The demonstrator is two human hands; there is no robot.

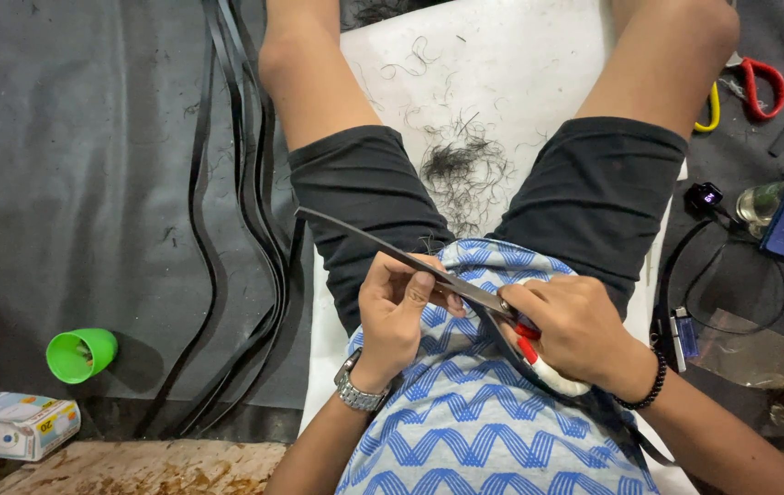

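Both hands meet over the lap: the left hand (398,312) pinches a long dark strip (383,247) that slants up to the far left, and the right hand (568,323) grips scissors (539,362) with red-and-white handles at the strip's near end. It looks thin, light and flexible, best held close to the blades. Dark trimmings (462,170) lie on the white sheet (502,55) between the knees.

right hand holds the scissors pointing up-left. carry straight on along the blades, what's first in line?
Right hand aims the scissors up-left. The left hand fingers sit right at the blades, so they come first. Past them, the black strip, then probably the left thigh's dark shorts; depth unclear.
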